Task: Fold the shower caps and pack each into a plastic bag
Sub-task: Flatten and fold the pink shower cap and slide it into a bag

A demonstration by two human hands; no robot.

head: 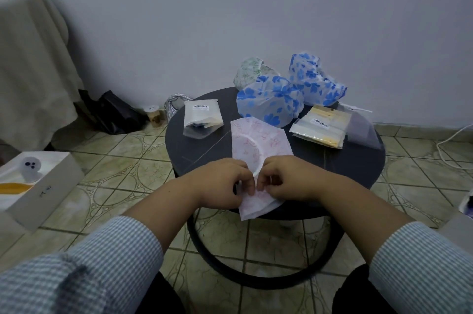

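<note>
A pink-patterned shower cap (pixel 258 142) lies flattened along the middle of the round dark table (pixel 202 150), its near end hanging over the front edge. My left hand (pixel 220 182) and my right hand (pixel 286 178) meet at that near end, fingers curled, each pinching the cap's folded edge. Behind it sit two blue-flowered caps (pixel 268 103) (pixel 314 78) and a green-patterned one (pixel 249 72), all puffed up. A plastic bag with something packed inside (pixel 202 119) lies at the table's left. A stack of flat plastic bags (pixel 322 125) lies at the right.
A clear empty bag (pixel 358 124) lies at the table's far right. On the tiled floor are a white open box (pixel 33 183) at the left, a black bag (pixel 115 114) by the wall and a white cable (pixel 450 139) at the right.
</note>
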